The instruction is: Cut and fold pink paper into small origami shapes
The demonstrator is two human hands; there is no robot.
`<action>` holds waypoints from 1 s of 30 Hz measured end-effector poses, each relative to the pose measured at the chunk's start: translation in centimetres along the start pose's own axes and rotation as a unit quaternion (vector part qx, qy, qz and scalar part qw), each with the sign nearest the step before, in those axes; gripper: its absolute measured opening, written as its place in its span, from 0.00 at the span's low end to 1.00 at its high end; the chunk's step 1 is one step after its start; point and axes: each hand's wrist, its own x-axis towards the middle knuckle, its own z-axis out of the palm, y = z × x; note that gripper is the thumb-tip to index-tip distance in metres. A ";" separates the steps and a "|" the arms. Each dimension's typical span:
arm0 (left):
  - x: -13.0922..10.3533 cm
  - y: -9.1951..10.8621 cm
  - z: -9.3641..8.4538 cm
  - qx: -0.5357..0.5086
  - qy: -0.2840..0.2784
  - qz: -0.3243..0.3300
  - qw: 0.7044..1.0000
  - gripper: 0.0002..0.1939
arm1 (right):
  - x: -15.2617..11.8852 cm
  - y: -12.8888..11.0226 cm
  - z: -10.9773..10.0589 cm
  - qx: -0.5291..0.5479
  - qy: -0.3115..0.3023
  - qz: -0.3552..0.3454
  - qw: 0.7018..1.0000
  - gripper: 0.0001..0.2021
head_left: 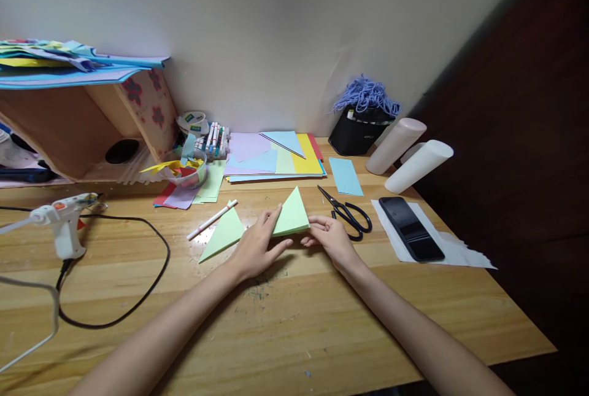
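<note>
A folded light green paper triangle point(291, 217) with layered edges is held between my hands, slightly above the wooden table. My left hand point(257, 245) grips its left side, fingers along the edge and thumb stretched out below. At the lower right corner, the curled fingers of my right hand point(332, 239) hold the paper; some fingertips are hidden. Left of my left hand lies a second green paper triangle point(224, 235), with a white marker point(211, 220) across its upper part. Black-handled scissors point(347, 214) lie just beyond my right hand.
A glue gun point(67, 224) with a looping black cord is at left. Coloured paper sheets point(251, 166) and a plastic bowl of scraps point(191, 172) lie behind. A phone point(411, 228), two white rolls point(418, 167) and a black holder point(356, 135) with blue yarn stand rightward.
</note>
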 end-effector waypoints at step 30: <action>-1.8 -0.7 -2.8 0.112 0.005 -0.029 0.993 0.26 | 0.4 0.4 -1.0 -0.057 -0.055 -0.014 0.997 0.20</action>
